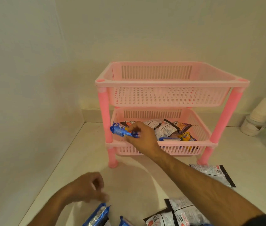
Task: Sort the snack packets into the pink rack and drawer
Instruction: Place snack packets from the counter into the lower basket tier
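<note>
A pink rack (171,84) of two slotted baskets on pink posts stands on a pale counter (83,162), set into the corner of the walls. The upper basket (169,95) shows no packets inside from this angle. The lower basket (200,128) holds a loose heap of snack packets (166,128) — black-and-white ones, a yellow one and a blue one, lying across one another.

The right hand (142,139) reaches over the front rim of the lower basket at its left end. Its fingers and thumb pinch a blue packet (122,130), which is held roughly level, just above the rim and beside the left front post.

The left hand (88,188) hovers low over the counter near the bottom edge of view. It is blurred; the fingers look loosely curled and hold nothing, with the fingertips just above another blue packet (99,216) lying on the counter. Whether they touch it cannot be told.

More packets lie on the counter in front of the rack — a black-and-white packet (217,172) near the right front post, and a cluster of black-and-white packets (178,212) at the lower edge.

A stack of white cups (259,115) stands at the far right, well apart from the rack.
</note>
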